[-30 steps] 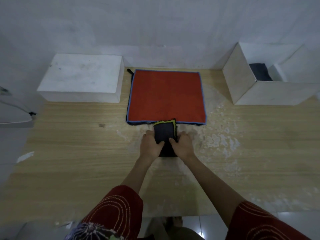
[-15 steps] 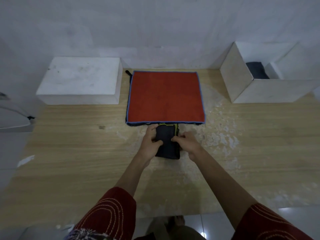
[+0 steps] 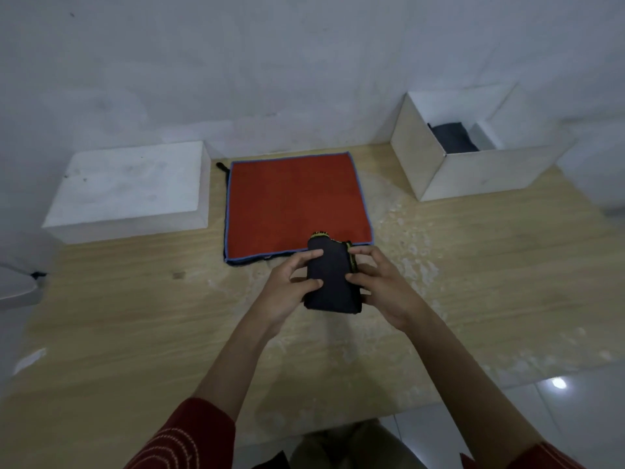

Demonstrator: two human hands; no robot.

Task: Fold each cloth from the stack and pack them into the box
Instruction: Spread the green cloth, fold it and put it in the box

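Folded dark cloth (image 3: 333, 277) between both hands, in front of me over the middle of the wooden table (image 3: 135, 316). Folded down to a narrow oblong; long axis runs away from me, near to far, leaning a little to the left at the top. Yellow-stitched edging shows at the far end and down the right side; the near end is plain dark fold. Left hand (image 3: 291, 286) grasps the left long edge, thumb and fingertips curled onto the upper face. Right hand (image 3: 382, 289) grasps the right long edge the same way, fingers bent over the yellow stitching. Cannot tell whether the near end touches the table or hangs just off it. The far end overlaps, in my view, the near edge of the red cloth (image 3: 297, 204), which lies flat and square with blue trim on top of the stack, dark layers showing under its front edge. Open white box (image 3: 473, 174) far right against the wall, well apart from my hands, another dark cloth (image 3: 453, 138) inside. White block (image 3: 132, 187) far left, just beside the stack.
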